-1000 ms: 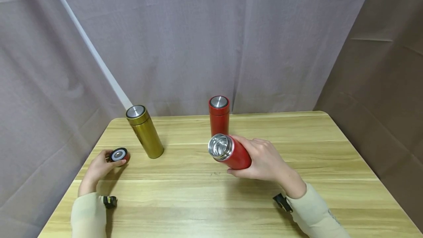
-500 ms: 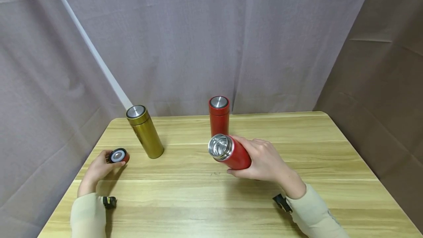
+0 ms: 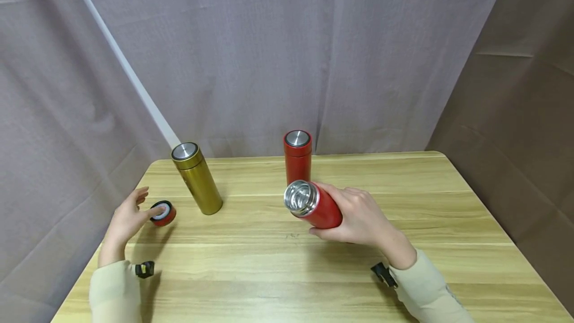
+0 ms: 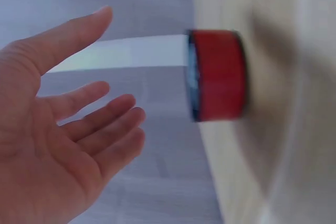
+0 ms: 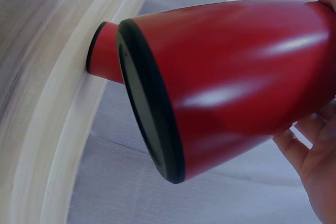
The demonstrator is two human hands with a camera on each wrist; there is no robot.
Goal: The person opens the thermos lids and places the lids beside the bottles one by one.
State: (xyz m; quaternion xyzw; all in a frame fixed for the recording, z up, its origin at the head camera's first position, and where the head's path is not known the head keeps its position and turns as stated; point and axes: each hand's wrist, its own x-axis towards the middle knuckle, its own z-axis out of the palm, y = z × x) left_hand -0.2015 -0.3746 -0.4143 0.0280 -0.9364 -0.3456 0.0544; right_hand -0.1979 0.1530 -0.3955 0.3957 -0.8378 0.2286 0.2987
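Observation:
My right hand [image 3: 358, 216] grips a red thermos flask [image 3: 326, 211] round its body. The flask has no lid on, and its steel mouth [image 3: 299, 197] tilts up and to the left. In the right wrist view the black base of the flask [image 5: 152, 103] hangs off the wooden table. A red lid [image 3: 165, 219] lies on the table at the left, its pale inner side up. Beside and above it is my left hand [image 3: 127, 218], fingers spread. The left wrist view shows a gap between those fingers [image 4: 113, 124] and the lid [image 4: 220, 75].
A gold flask [image 3: 199, 183] with its lid on stands to the right of the red lid. Behind the held flask stands another lidded red flask [image 3: 298, 158], its lower part hidden. Grey cloth [image 3: 246, 64] hangs behind the table [image 3: 251, 283].
My left hand has let go of the red lid, opened its fingers and drawn back up and left. The lid stays on the table. My right hand and its flask have barely moved.

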